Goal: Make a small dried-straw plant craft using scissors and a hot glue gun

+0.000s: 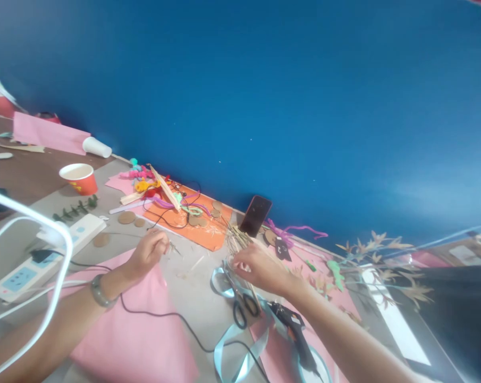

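Observation:
My left hand (148,254), wearing a bangle (100,291), hovers over the table with its fingers curled into a pinch. Thin, blurred bits (175,248) show just beyond its fingertips; what it holds is too small to name. My right hand (258,266) is closed, its fingers bent, right at a tangle of dry, straw-coloured stems (237,240). Whether the stems or something else sits in its grip is hidden. Black-handled scissors (239,314) lie just below that hand, among loops of light-blue ribbon (224,351).
A phone (256,215) leans on the blue wall. Around are a glue gun (300,340), pink paper (144,340), an orange sheet (212,236) with craft bits, a power strip (70,244), a paper cup (83,179) and dried leaves (384,282). A black cord (172,315) crosses the front.

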Demonstrator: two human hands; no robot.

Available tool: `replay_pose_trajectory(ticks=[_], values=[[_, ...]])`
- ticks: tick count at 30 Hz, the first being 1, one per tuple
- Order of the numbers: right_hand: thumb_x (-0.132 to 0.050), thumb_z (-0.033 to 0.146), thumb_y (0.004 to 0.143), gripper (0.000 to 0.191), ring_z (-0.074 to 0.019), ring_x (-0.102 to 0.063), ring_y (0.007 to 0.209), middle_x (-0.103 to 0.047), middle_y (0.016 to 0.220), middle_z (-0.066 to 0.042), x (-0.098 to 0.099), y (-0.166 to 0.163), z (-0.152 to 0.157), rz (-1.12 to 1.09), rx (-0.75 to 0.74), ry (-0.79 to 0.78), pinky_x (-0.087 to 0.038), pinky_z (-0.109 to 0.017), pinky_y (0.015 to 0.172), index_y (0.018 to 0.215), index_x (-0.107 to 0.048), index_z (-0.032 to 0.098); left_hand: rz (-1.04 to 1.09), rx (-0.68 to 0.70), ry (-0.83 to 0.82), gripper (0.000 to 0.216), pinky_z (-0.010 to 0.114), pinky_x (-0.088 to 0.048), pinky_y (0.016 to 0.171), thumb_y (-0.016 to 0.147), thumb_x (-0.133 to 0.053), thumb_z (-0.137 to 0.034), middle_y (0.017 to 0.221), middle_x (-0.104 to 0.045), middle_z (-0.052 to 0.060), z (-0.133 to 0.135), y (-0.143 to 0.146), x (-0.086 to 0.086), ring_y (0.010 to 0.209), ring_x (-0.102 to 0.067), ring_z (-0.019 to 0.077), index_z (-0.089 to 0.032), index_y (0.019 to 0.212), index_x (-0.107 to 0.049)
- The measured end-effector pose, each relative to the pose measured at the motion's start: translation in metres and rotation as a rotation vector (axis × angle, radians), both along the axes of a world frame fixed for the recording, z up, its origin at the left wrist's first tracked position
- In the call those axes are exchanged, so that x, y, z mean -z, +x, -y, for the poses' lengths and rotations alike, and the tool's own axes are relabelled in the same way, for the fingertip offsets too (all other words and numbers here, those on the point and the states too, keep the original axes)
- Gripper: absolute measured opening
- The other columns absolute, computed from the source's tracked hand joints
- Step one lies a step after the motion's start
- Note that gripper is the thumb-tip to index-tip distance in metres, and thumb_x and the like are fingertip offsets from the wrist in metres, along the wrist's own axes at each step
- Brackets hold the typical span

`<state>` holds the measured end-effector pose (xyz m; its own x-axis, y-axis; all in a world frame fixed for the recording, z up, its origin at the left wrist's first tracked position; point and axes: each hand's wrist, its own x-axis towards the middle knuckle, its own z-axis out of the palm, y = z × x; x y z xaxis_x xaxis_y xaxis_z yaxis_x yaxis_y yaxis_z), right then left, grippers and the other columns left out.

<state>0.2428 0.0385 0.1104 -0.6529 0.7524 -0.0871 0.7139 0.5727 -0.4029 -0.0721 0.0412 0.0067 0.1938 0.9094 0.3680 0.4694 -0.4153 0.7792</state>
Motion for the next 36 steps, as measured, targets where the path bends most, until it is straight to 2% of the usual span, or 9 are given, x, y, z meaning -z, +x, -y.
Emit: replay_pose_trajectory(ticks=[5,7,11,15,18,23,28,31,36], values=[[-0.055,0.023,0.086,0.017,-0.0163,-0.061,0.065,-0.069,0.070,-0.003,0.007,-0.012,0.013,-0.005,0.043,0.004,-0.041,-0.031,0.075,0.073,-0.067,0.021,0.000,0.031,0.004,0.039,0.032,-0.039,0.076,0.094,-0.031,-0.031,0.059,-0.050,0.001,0.002,0.002,-0.004,0.069,-0.049,0.0172,-0.021,0.059,-0.045],[-0.059,0.028,0.085,0.013,-0.0168,-0.062,0.067,-0.070,0.073,-0.004,0.015,-0.026,0.018,-0.099,0.110,-0.014,-0.043,-0.032,0.075,0.084,-0.069,0.020,-0.029,0.128,0.005,0.042,0.032,-0.039,0.079,0.095,-0.033,-0.034,0.056,-0.049,0.000,0.004,0.005,-0.005,0.066,-0.049,0.0159,-0.020,0.057,-0.046],[-0.066,0.040,0.080,0.028,-0.0165,-0.063,0.068,-0.070,0.076,-0.004,0.034,-0.071,0.031,-0.408,0.291,-0.155,-0.047,-0.028,0.065,0.099,-0.066,0.020,-0.067,0.293,0.074,0.046,0.035,-0.037,0.084,0.095,-0.038,-0.038,0.052,-0.049,-0.002,0.012,0.014,-0.004,0.055,-0.045,0.0126,-0.019,0.055,-0.048],[-0.072,0.047,0.073,0.029,-0.0126,-0.056,0.053,-0.064,0.061,-0.001,0.047,-0.111,0.039,-0.701,0.435,-0.347,-0.044,-0.025,0.052,0.075,-0.065,0.018,-0.059,0.332,0.097,0.050,0.034,-0.037,0.081,0.096,-0.035,-0.042,0.053,-0.053,-0.001,0.018,0.018,-0.004,0.056,-0.048,0.0126,-0.018,0.056,-0.051],[-0.072,0.047,0.072,0.033,-0.0103,-0.051,0.046,-0.061,0.055,0.001,0.049,-0.122,0.037,-0.829,0.509,-0.445,-0.041,-0.024,0.046,0.063,-0.061,0.018,-0.035,0.329,0.092,0.051,0.034,-0.036,0.081,0.098,-0.031,-0.040,0.054,-0.056,-0.001,0.020,0.016,-0.008,0.056,-0.049,0.0121,-0.018,0.058,-0.052],[-0.067,0.049,0.078,0.033,-0.0113,-0.053,0.047,-0.064,0.059,-0.001,0.041,-0.115,0.034,-0.782,0.459,-0.463,-0.043,-0.025,0.049,0.068,-0.067,0.017,-0.113,0.294,0.148,0.049,0.033,-0.035,0.078,0.098,-0.033,-0.039,0.051,-0.051,-0.001,0.020,0.014,-0.014,0.055,-0.046,0.0123,-0.018,0.057,-0.051],[-0.053,0.041,0.089,0.031,-0.0147,-0.059,0.058,-0.064,0.057,-0.001,0.031,-0.106,0.040,-0.538,0.345,-0.289,-0.044,-0.025,0.059,0.076,-0.069,0.018,-0.196,0.313,0.226,0.045,0.034,-0.033,0.077,0.098,-0.036,-0.037,0.055,-0.052,-0.001,0.018,0.017,-0.003,0.057,-0.046,0.0127,-0.018,0.061,-0.053],[-0.048,0.037,0.092,0.031,-0.0153,-0.060,0.061,-0.064,0.061,-0.002,0.034,-0.105,0.047,-0.495,0.330,-0.206,-0.042,-0.025,0.058,0.075,-0.067,0.018,-0.220,0.344,0.257,0.043,0.034,-0.032,0.079,0.097,-0.037,-0.035,0.056,-0.052,-0.001,0.018,0.019,0.004,0.059,-0.047,0.0127,-0.018,0.063,-0.055],[-0.046,0.035,0.093,0.029,-0.0142,-0.058,0.058,-0.061,0.061,-0.001,0.047,-0.107,0.056,-0.545,0.404,-0.179,-0.040,-0.023,0.052,0.072,-0.059,0.019,-0.225,0.374,0.291,0.040,0.035,-0.032,0.080,0.096,-0.040,-0.035,0.057,-0.053,-0.001,0.020,0.020,0.006,0.061,-0.048,0.0131,-0.019,0.064,-0.057]])
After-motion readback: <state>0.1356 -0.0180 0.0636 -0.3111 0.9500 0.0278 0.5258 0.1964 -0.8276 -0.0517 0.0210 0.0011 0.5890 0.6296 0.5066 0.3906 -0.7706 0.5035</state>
